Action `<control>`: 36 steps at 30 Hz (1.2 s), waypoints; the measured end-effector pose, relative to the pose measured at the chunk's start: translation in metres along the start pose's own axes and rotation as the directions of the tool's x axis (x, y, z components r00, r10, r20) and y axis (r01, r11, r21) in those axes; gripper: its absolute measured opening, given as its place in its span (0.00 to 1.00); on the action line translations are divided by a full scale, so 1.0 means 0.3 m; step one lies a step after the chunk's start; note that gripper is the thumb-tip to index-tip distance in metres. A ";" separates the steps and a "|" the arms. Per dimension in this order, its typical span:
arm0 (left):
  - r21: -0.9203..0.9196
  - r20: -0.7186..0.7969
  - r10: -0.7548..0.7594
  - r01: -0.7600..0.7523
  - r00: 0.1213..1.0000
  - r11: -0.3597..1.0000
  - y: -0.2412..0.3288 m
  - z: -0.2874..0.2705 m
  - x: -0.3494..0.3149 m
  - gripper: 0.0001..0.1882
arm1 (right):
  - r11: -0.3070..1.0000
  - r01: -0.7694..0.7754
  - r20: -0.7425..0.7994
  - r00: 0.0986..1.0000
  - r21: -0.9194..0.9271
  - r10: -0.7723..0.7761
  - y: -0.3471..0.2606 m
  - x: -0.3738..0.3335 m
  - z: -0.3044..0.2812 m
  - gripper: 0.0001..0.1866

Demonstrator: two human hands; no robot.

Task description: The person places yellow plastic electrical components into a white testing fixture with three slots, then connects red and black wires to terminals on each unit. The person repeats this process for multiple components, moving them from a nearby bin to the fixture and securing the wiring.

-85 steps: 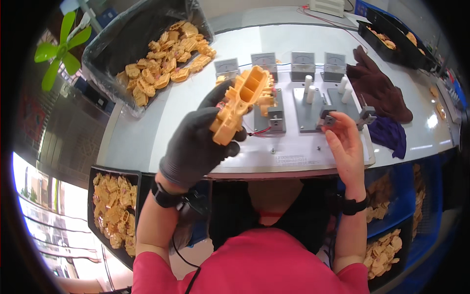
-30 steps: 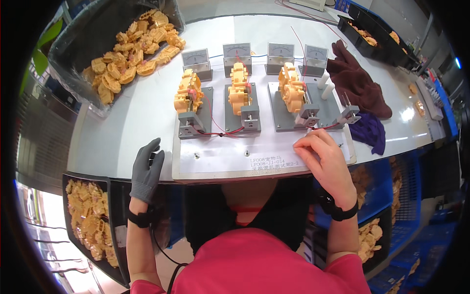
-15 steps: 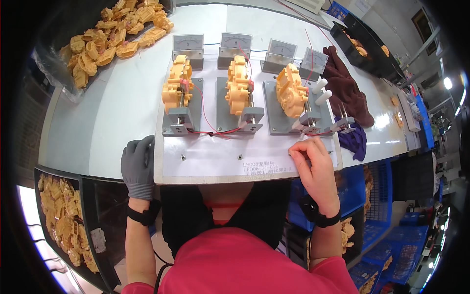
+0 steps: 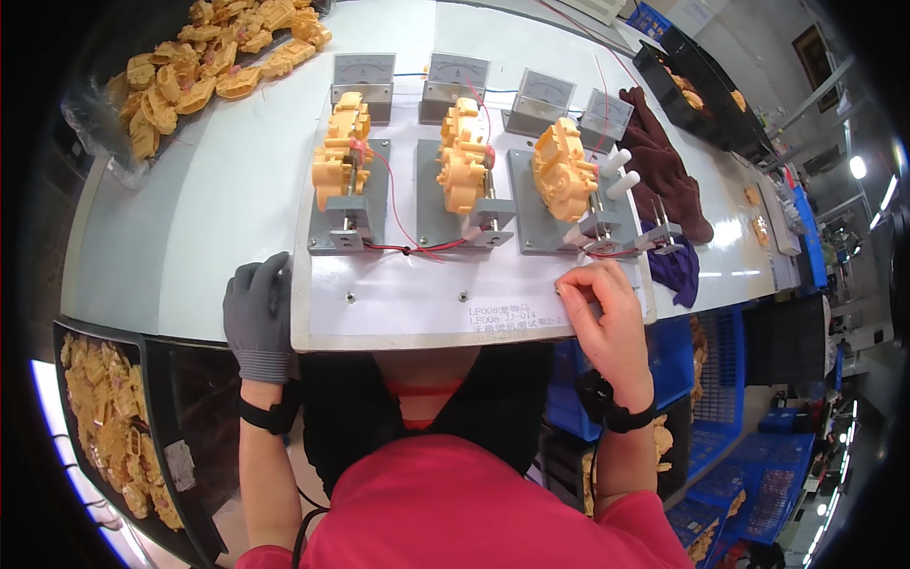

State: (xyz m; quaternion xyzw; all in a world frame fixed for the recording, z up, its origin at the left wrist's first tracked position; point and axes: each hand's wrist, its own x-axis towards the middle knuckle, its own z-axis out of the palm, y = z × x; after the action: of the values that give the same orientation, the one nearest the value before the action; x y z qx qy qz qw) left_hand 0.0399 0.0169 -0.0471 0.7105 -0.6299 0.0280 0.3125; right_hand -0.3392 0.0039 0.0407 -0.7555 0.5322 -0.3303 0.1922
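My left hand (image 4: 258,308), in a grey glove, lies on the table edge beside the left side of a white board (image 4: 408,318); its fingers are stretched out and hold nothing. My right hand (image 4: 611,308), bare, rests near the board's front right, thumb and forefinger pinched on something small that I cannot make out. Three yellow plastic gear housings stand in grey fixtures: a left housing (image 4: 341,156), a middle housing (image 4: 462,161) and a right housing (image 4: 564,175). Behind them stand several dial meters (image 4: 365,71). Red wires (image 4: 406,250) run between the fixtures.
Yellow housings are heaped in a bag-lined bin (image 4: 180,81) at the far left and in a black crate (image 4: 109,417) below left. A brown cloth (image 4: 668,171) and a purple cloth (image 4: 675,275) lie right of the board. White pegs (image 4: 624,183) jut up beside the right fixture.
The whole view has shifted slightly, moving the scene a little up and left. Both hands keep practically the same places and poses; the housings stay in their fixtures.
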 end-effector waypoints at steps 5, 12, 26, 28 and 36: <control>-0.001 -0.029 0.002 -0.002 1.000 1.000 0.004 0.003 -0.002 0.12 | 0.995 -0.073 0.098 0.993 0.068 0.066 -0.028 0.016 -0.102 0.10; -0.031 -0.026 -0.040 0.039 0.999 0.999 0.014 -0.002 -0.003 0.13 | 0.986 -0.051 0.348 0.931 -0.160 0.105 -0.212 0.338 -0.289 0.19; -0.064 -0.096 -0.028 0.022 0.995 0.998 0.016 -0.008 -0.003 0.11 | 0.913 0.024 0.592 0.768 -0.407 0.244 -0.226 0.512 -0.221 0.23; -0.055 -0.090 -0.032 0.027 0.995 0.998 0.008 -0.009 -0.005 0.11 | 0.946 -0.088 0.422 0.879 -0.313 0.221 -0.218 0.464 -0.243 0.27; -0.057 -0.085 -0.012 0.007 0.996 0.998 0.013 -0.001 0.004 0.11 | 0.972 -0.138 0.457 0.864 -0.188 0.211 -0.141 0.403 -0.284 0.20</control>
State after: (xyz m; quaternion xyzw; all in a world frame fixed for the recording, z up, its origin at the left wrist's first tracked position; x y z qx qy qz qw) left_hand 0.0367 0.0159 -0.0449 0.7025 -0.6131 0.0392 0.3593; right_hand -0.3446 -0.0881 0.1639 -0.7739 0.5585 -0.0759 0.2888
